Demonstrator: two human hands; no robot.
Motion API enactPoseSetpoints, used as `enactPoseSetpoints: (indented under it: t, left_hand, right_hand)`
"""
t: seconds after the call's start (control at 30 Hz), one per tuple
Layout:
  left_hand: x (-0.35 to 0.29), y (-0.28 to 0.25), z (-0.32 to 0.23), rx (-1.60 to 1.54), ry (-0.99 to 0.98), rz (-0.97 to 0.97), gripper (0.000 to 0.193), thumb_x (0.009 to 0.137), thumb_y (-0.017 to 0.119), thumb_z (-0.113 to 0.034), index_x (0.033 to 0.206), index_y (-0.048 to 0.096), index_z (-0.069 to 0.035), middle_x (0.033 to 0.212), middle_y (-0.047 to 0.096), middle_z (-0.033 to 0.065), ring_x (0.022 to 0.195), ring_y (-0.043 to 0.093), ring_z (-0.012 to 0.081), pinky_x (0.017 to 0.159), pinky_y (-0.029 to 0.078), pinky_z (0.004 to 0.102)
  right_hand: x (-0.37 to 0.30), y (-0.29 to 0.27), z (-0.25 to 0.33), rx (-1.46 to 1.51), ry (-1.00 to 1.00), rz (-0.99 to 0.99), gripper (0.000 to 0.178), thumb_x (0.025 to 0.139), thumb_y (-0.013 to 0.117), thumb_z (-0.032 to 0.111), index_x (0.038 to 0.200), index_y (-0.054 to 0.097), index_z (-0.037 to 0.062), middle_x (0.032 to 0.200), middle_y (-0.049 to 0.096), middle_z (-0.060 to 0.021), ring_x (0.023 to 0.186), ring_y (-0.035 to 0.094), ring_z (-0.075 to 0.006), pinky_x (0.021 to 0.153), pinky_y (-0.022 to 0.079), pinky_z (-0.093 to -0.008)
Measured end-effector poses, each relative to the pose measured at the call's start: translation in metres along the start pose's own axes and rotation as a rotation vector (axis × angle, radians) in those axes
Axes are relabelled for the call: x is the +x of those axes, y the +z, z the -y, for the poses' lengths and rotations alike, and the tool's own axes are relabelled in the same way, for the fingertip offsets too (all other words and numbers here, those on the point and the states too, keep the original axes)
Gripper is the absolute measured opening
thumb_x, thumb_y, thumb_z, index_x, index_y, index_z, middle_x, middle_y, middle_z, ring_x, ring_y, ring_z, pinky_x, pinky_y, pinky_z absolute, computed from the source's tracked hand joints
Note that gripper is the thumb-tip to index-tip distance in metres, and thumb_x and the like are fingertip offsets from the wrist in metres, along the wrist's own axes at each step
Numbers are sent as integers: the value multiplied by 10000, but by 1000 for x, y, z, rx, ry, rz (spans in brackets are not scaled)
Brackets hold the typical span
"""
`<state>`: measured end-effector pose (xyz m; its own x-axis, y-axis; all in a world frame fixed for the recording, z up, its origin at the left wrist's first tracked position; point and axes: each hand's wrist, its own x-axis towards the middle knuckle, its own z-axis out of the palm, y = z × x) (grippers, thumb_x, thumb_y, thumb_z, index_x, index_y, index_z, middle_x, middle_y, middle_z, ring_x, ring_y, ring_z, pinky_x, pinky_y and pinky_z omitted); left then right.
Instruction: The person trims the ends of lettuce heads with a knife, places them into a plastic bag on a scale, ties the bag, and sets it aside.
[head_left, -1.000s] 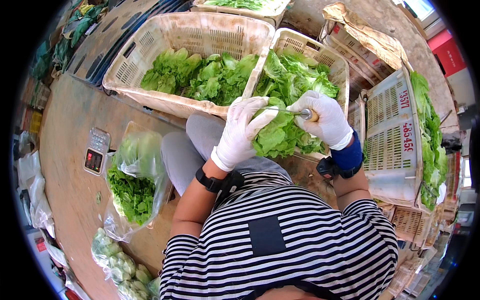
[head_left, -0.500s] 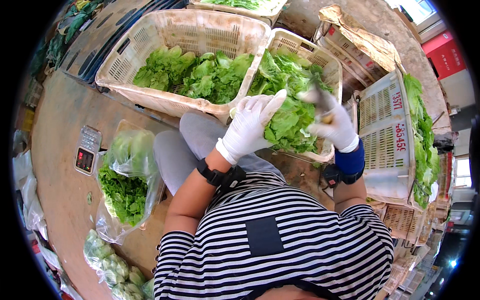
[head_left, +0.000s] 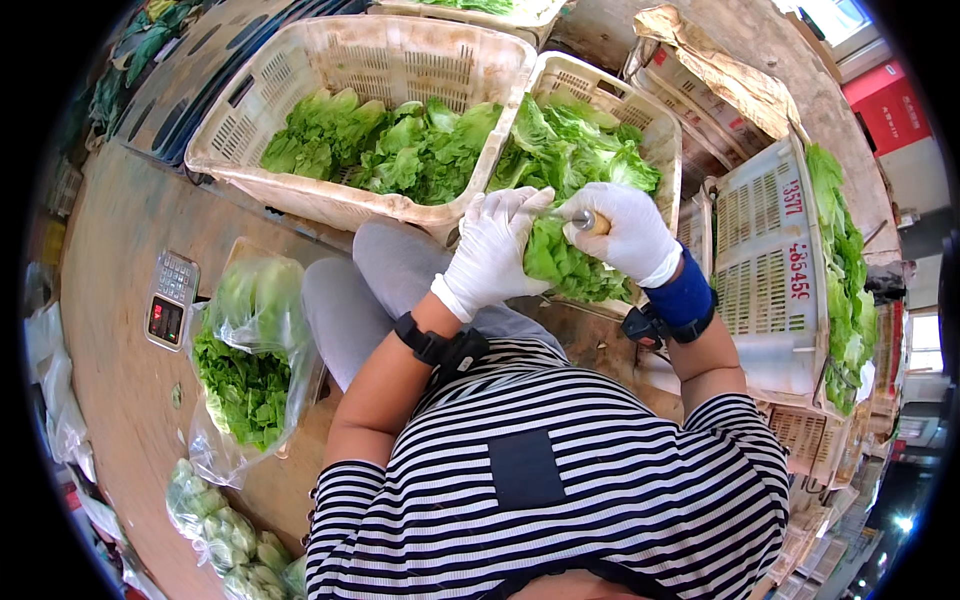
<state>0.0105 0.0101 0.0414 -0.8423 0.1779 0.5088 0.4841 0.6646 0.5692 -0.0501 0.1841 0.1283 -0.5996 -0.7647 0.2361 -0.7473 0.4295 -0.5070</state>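
In white gloves, both my hands are close together over the near end of the right-hand crate (head_left: 672,165). My left hand (head_left: 492,245) is closed on a head of lettuce (head_left: 566,265), whose green leaves spread out to the right. My right hand (head_left: 632,238) is wrapped round the wooden handle of a knife (head_left: 597,224). Its metal part points left toward the stem end of the lettuce by my left fingers; the blade tip is hidden there. More loose lettuce (head_left: 575,145) fills the crate beyond my hands.
A larger whitish crate (head_left: 300,200) with lettuce heads stands to the left. A clear bag of lettuce (head_left: 245,375) and a scale display with keypad (head_left: 173,300) are at the left. Bagged vegetables (head_left: 225,535) lie lower down. A tall crate (head_left: 765,270) stands at the right.
My right hand with the knife has swung left and inward, from blurred motion over the leaves to right beside my left hand. My left hand stays on the lettuce.
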Motion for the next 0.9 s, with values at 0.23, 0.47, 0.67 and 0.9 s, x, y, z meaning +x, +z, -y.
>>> enactPoseSetpoints:
  t: [0.23,0.47,0.67,0.9]
  left_hand:
    - [0,-4,1,-77,63,-64,869,461,767,-263,1237,416,-89,1188,447,120,1091,427,301,961,290,420]
    - [1,-5,2,-55,38,-62,863,468,770,-251,1236,413,-87,1167,452,129,1089,425,311,949,311,420]
    - [11,4,0,-85,-11,-76,867,453,794,-258,1215,417,-92,1141,456,136,1066,431,305,933,323,426]
    - [6,-12,-1,-233,-54,-178,842,464,810,-233,1199,424,-92,1137,460,133,1072,429,297,940,324,409]
  right_hand:
    - [-10,-28,-57,153,179,-596,262,794,602,114,1030,581,3,805,607,-56,650,541,-87,538,413,-198]
    - [-16,-25,12,54,67,-111,351,725,676,143,1066,604,98,820,589,-30,713,579,-135,635,461,-251]
    - [-15,7,20,-314,-65,117,268,669,698,100,924,617,124,783,572,-11,696,572,-142,611,455,-255]
    - [-35,-29,-35,18,194,-752,372,709,588,-19,1080,579,6,905,575,-86,907,548,-179,785,432,-271]
